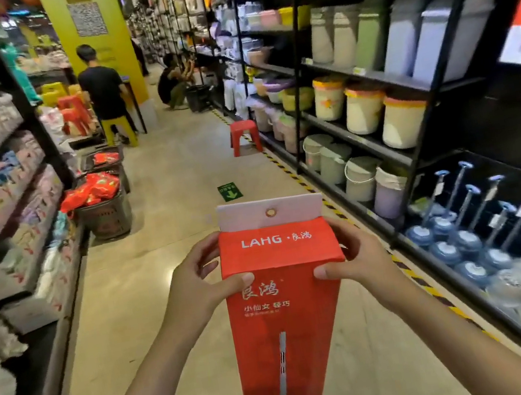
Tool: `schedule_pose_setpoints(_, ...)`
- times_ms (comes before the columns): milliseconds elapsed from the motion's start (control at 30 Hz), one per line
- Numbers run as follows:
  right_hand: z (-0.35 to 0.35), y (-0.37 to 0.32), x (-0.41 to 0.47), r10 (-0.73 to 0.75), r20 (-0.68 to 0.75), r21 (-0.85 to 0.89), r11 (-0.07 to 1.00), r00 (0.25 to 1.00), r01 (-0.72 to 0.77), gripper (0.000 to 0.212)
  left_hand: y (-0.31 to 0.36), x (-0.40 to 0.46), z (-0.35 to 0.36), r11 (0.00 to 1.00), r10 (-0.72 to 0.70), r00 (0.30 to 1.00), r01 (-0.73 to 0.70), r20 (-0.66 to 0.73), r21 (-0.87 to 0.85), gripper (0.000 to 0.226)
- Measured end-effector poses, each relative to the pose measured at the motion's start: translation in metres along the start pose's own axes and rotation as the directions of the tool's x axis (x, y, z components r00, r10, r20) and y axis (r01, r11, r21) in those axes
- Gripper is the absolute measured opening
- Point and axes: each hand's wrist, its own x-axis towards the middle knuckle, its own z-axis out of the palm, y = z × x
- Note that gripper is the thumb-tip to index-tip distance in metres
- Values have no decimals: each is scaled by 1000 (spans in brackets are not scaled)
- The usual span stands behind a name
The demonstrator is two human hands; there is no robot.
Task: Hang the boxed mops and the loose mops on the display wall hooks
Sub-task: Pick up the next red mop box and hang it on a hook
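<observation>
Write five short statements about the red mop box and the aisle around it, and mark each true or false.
1. Both hands hold the red mop box near its top. True: the left hand and right hand each have a grip on one side.
2. The white hang tab has no hole. False: a ringed hole shows in its middle.
3. A red stool stands in the aisle ahead. True.
4. The box already hangs on a hook. False: it is held over the floor.
5. The baskets on the left are blue. False: dark, holding red packs.
</observation>
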Motion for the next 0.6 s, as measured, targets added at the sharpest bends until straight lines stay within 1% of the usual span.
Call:
schedule_pose_setpoints(67, -20, 2, 23, 14, -92, -16, 1000, 996, -15, 86, 0, 47, 17, 999, 31, 995, -28, 90, -34, 79)
schedule_pose_setpoints(167, -48, 4, 52, 27, -201, -4, 1000, 979, -28, 86, 2, 108, 45, 995, 87, 978, -76, 191, -65, 84)
schedule_pose_setpoints(333, -93, 7, 97, 1, -384, -2, 1000, 923, -2, 80, 10, 199, 98, 982, 175, 920, -136, 351, -133, 77)
schedule_pose_setpoints(433, -122, 8, 124, -18, -452, -28, 1000, 892, 6, 79, 14, 246, 129, 975, 199, 896, -141, 397, -172, 73)
schedule_pose_setpoints(533, -151, 13, 161, -30, -524, -12, 1000, 851, 28, 88, 19, 295, 162, 968, 216, 884, -139, 415, -207, 78)
schedule_pose_setpoints(600, -171, 18, 187, -34, -559, -4, 999, 829, 39, 79, 20, 328, 185, 965, 217, 881, -128, 420, -230, 85)
